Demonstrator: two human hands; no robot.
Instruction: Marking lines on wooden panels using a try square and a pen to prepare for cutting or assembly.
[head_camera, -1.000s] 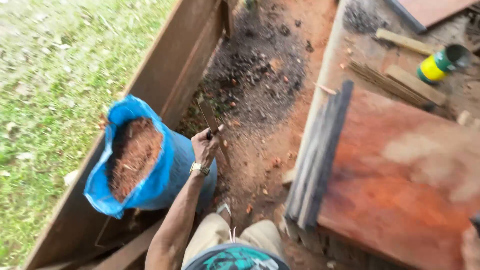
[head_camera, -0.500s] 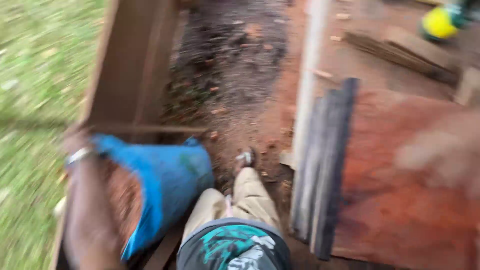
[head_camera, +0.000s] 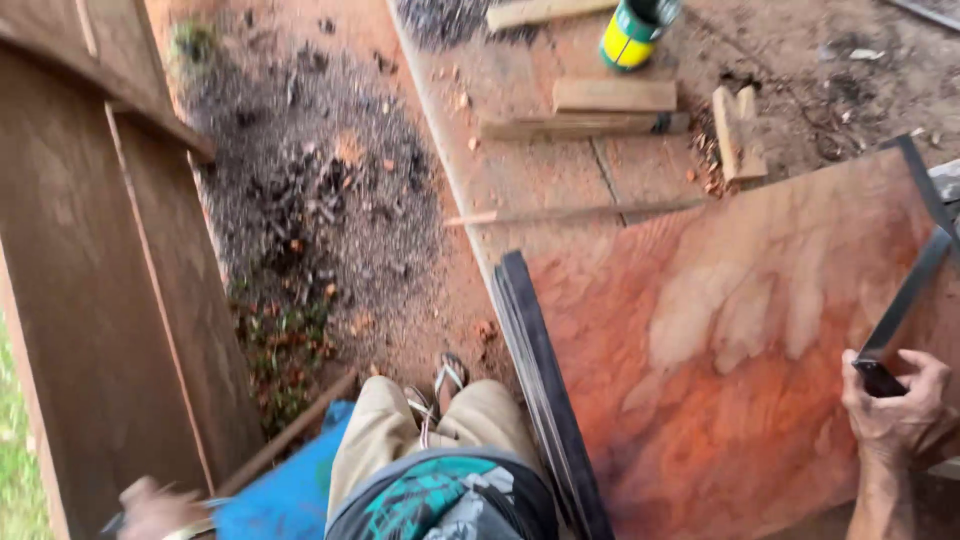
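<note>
Currently the right hand sits at the lower right of the frame, fingers curled around the lower end of a dark flat bar. The bar's long axis runs up and to the right from the hand, toward the right edge of the frame. It lies over the reddish board filling the lower right.

Left hand is at the bottom left, blurred; cannot tell whether it is closed on anything. It is just beside the blue sack and well apart from the bar, so the right hand is the nearer one by far.

Edges: a stack of dark strips borders the board's left side, running from mid-frame down to the bottom. The person's foot in a sandal rests just left of that stack. A wooden panel walls the left of the frame. Open dirt ground lies between panel and board. Wood offcuts and a green-and-yellow can sit at the top, well apart from both hands.
</note>
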